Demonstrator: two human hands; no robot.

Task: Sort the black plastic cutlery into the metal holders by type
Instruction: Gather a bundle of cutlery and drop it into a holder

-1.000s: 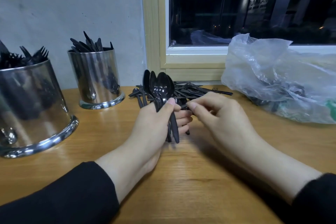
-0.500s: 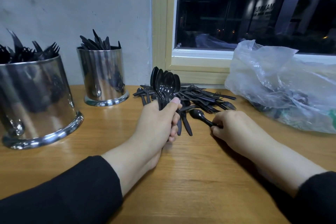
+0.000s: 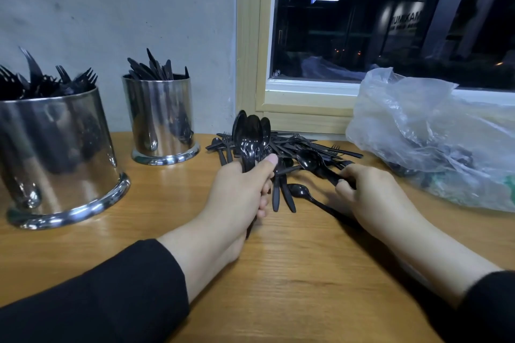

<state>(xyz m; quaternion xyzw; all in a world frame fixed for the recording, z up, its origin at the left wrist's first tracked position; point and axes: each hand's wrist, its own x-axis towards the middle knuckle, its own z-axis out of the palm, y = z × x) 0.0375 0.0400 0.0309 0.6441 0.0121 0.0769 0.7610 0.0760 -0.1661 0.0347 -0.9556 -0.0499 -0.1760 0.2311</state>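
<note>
Bundle of black spoons (image 3: 250, 139) upright in left hand (image 3: 239, 195), grip clenched round handles. Right hand (image 3: 370, 195) pinches single spoon (image 3: 309, 160) over cutlery pile (image 3: 303, 145) on worktop (image 3: 278, 273). Fork holder (image 3: 55, 153), knife holder (image 3: 161, 120) at left.

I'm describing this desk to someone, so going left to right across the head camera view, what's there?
Large metal holder of forks → smaller metal holder of knives → bunch of spoons gripped in the left hand → single spoon held by the right hand → clear plastic bag.
</note>
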